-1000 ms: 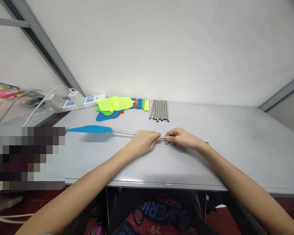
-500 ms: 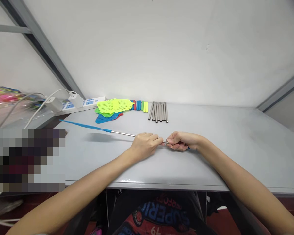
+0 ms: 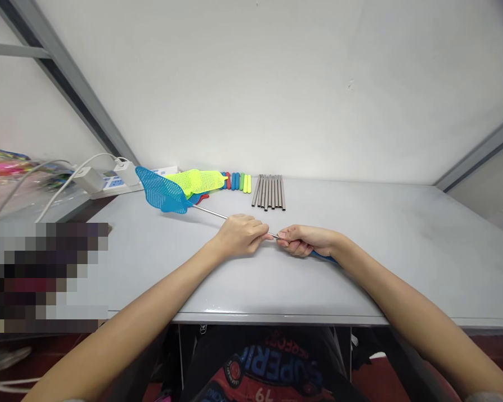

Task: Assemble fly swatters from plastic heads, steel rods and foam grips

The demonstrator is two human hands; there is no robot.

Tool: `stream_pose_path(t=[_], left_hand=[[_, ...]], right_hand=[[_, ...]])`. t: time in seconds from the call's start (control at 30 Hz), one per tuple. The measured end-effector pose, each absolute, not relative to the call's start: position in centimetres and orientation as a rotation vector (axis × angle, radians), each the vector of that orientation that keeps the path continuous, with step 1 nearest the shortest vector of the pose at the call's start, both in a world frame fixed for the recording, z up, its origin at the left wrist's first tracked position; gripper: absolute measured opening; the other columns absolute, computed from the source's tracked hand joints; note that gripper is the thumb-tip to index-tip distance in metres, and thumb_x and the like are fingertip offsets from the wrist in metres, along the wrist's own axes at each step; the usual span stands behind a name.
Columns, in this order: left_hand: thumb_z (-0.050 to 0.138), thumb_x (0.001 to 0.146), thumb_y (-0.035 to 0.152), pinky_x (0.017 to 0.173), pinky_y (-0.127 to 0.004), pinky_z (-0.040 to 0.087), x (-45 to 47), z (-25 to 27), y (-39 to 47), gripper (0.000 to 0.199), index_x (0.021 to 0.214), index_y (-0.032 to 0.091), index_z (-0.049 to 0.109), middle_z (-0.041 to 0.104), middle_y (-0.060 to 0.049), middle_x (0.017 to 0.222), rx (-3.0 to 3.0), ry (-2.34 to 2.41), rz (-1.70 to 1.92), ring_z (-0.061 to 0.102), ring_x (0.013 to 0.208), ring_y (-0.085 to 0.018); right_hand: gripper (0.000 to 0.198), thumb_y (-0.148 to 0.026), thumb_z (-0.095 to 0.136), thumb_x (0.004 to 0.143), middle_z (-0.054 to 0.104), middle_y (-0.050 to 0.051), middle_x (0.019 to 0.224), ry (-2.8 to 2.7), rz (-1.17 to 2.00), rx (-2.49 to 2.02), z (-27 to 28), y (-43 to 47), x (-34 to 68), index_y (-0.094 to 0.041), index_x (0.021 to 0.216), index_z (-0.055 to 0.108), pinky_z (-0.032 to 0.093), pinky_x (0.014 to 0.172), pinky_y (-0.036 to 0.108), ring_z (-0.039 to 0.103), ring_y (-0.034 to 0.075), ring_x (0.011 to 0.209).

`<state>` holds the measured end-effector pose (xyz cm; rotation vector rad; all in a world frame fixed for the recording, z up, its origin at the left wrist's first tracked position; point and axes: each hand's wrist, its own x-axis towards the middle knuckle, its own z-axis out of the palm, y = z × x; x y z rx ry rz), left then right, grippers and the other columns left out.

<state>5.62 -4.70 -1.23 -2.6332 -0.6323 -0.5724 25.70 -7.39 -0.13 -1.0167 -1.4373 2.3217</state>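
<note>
Both hands grip one fly swatter, held above the table. Its blue perforated head (image 3: 163,192) sticks out to the left, tilted so its flat face shows. My left hand (image 3: 241,233) is closed around the thin metal rod (image 3: 209,211). My right hand (image 3: 299,240) is wrapped round the lower end, and a piece of the blue handle (image 3: 324,257) shows beneath its wrist. A short stretch of rod is visible between the two hands. The rest of the handle is hidden by my right hand.
Loose yellow swatter heads (image 3: 201,181) lie at the back, over blue and red ones. Beside them are several coloured handles (image 3: 237,181) and a row of metal tubes (image 3: 270,192). A power strip (image 3: 104,187) with plugs and white cables stands at the left.
The swatter has turned about its rod, so its head went from edge-on to showing its face. The head is also raised. Both hands have shifted slightly left and keep their grip.
</note>
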Motion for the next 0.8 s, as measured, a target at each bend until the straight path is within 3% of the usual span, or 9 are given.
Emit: stream_pose_path(t=[0.17, 0.27, 0.37, 0.53, 0.8], left_hand=[[0.038, 0.084, 0.039, 0.048, -0.026, 0.022, 5.1, -0.8, -3.5, 0.035, 0.057, 0.018, 0.048, 0.052, 0.002, 0.05, -2.446, -0.433, -0.695, 0.044, 0.047, -0.01], [0.039, 0.083, 0.039, 0.048, -0.026, 0.022, 4.8, -0.7, -3.3, 0.036, 0.056, 0.017, 0.047, 0.05, 0.003, 0.048, -2.413, -0.388, -0.731, 0.043, 0.046, -0.009], [0.04, 0.083, 0.039, 0.048, -0.025, 0.023, 4.7, -0.7, -3.1, 0.034, 0.057, 0.017, 0.048, 0.051, 0.003, 0.049, -2.442, -0.417, -0.709, 0.045, 0.047, -0.01], [0.04, 0.083, 0.037, 0.048, -0.024, 0.023, 4.7, -0.6, -2.9, 0.033, 0.057, 0.017, 0.048, 0.053, 0.003, 0.049, -2.481, -0.54, -0.676, 0.048, 0.048, -0.01], [0.037, 0.084, 0.037, 0.048, -0.024, 0.024, 4.8, -0.2, -3.1, 0.037, 0.056, 0.016, 0.048, 0.055, 0.001, 0.051, -2.559, -0.666, -0.647, 0.051, 0.05, -0.011]], right_hand=[[0.022, -0.025, 0.032, 0.084, 0.014, -0.008, 0.049, -1.256, 2.549, -0.84, -0.2, -7.0, 25.4, -0.016, 0.064, 0.035, 0.009, 0.03, 0.012, 0.008, 0.004, 0.039], [0.022, -0.025, 0.031, 0.083, 0.013, -0.008, 0.051, -1.27, 2.522, -0.866, 0.0, -7.2, 25.0, -0.017, 0.063, 0.033, 0.008, 0.03, 0.013, 0.007, 0.005, 0.039], [0.023, -0.028, 0.033, 0.084, 0.015, -0.007, 0.053, -1.503, 2.255, -1.008, 0.5, -7.7, 24.7, -0.017, 0.064, 0.033, 0.008, 0.032, 0.014, 0.009, 0.004, 0.04], [0.03, -0.035, 0.033, 0.086, 0.029, -0.005, 0.055, -2.028, 1.515, -1.13, 1.0, -8.0, 25.1, -0.016, 0.063, 0.036, 0.022, 0.041, 0.016, 0.023, 0.005, 0.044], [0.03, -0.034, 0.031, 0.086, 0.029, -0.004, 0.057, -2.267, 1.142, -1.147, 1.3, -7.8, 25.3, -0.017, 0.061, 0.032, 0.025, 0.049, 0.02, 0.026, 0.007, 0.051]])
